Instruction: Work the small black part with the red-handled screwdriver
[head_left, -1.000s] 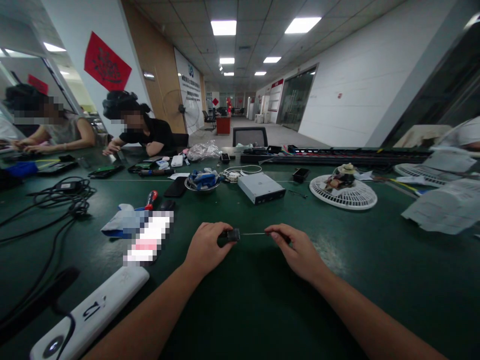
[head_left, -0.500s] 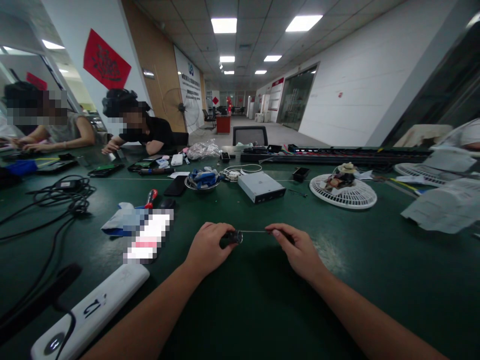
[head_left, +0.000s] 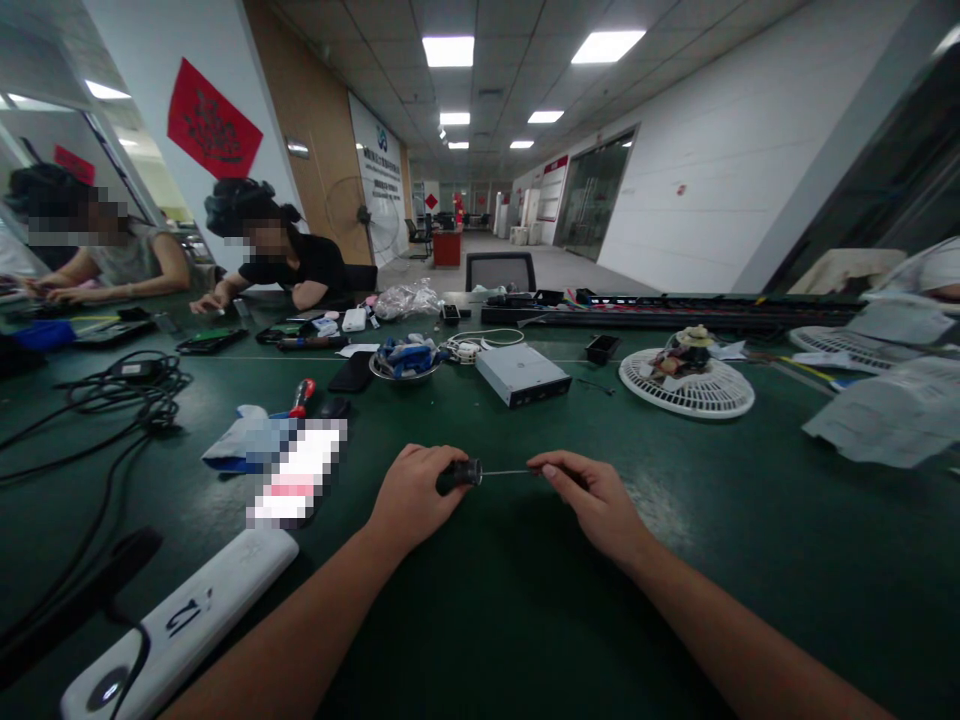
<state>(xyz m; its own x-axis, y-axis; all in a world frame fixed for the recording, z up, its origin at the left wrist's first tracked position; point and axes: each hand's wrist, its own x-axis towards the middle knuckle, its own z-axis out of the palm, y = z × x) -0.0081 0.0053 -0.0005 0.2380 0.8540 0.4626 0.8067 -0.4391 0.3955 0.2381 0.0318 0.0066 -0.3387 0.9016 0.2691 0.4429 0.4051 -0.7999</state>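
Note:
My left hand [head_left: 412,495] is closed around a small black cylindrical part [head_left: 460,474] just above the green table [head_left: 525,600]. A thin metal rod or wire [head_left: 506,471] runs from that part to the right. My right hand [head_left: 589,500] pinches the far end of the rod between thumb and forefinger. Both hands hover near the table's middle, close to me.
A grey metal box [head_left: 523,373], a white fan grille [head_left: 686,385], a bowl of parts [head_left: 406,360], a red-handled screwdriver [head_left: 302,395], black cables [head_left: 127,395] and a white device [head_left: 187,620] lie around. Two people sit at the far left. Papers [head_left: 885,420] lie at the right.
The black part in my left hand has turned a little and both hands have shifted slightly lower. The person in black at the far left has moved a hand outward.

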